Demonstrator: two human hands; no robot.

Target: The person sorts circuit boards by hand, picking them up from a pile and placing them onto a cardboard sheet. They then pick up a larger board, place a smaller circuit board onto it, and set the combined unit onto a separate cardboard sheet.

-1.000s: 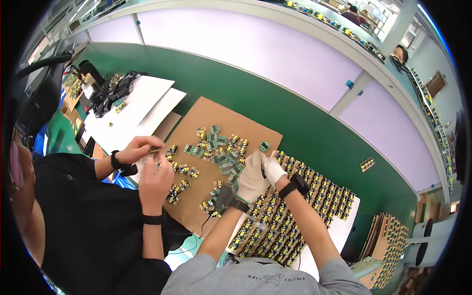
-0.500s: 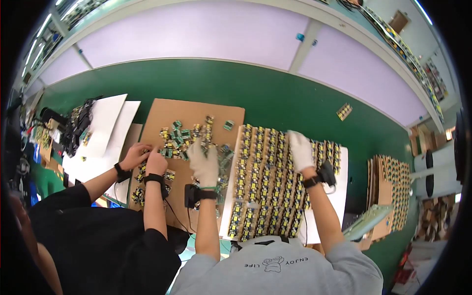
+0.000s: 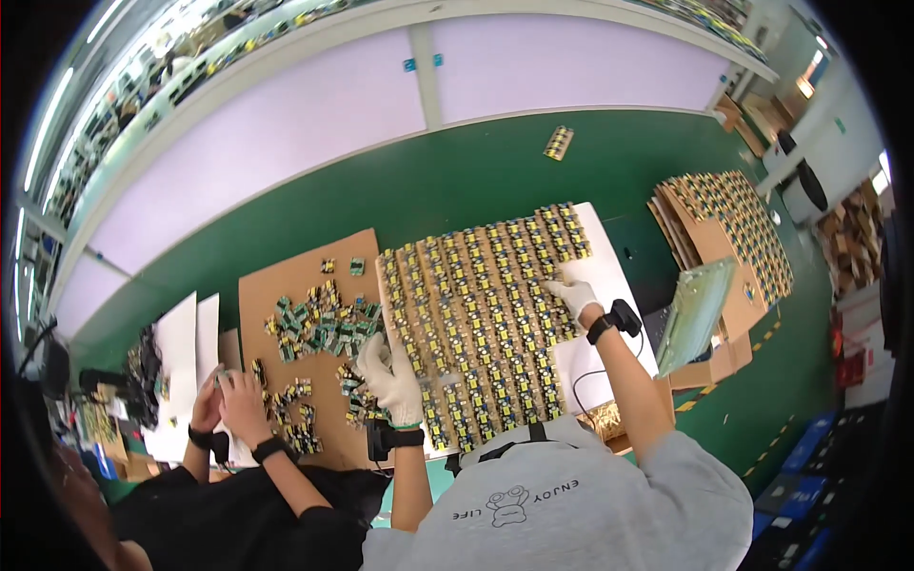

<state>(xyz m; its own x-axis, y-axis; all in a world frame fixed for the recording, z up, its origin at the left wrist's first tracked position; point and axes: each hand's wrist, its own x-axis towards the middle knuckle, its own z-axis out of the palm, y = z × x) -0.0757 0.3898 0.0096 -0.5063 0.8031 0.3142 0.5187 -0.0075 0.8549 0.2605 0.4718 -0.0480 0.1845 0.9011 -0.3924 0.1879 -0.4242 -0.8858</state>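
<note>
With left hand (image 3: 392, 383) partly curled and right hand (image 3: 577, 297) extending its fingers at opposite edges of the circuit-board rows (image 3: 483, 283) on white sheet (image 3: 602, 249), any grip undiscernible, we should align boards gently, without disturbing neighbours.

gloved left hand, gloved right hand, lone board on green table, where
Gloved left hand (image 3: 390, 383): head view, its middle.
Gloved right hand (image 3: 575, 297): head view, its middle.
Lone board (image 3: 559, 143): head view, its middle.

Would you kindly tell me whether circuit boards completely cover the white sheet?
Only partly covered: the white sheet shows bare along its right side, and the rightmost board row stops short.
</note>
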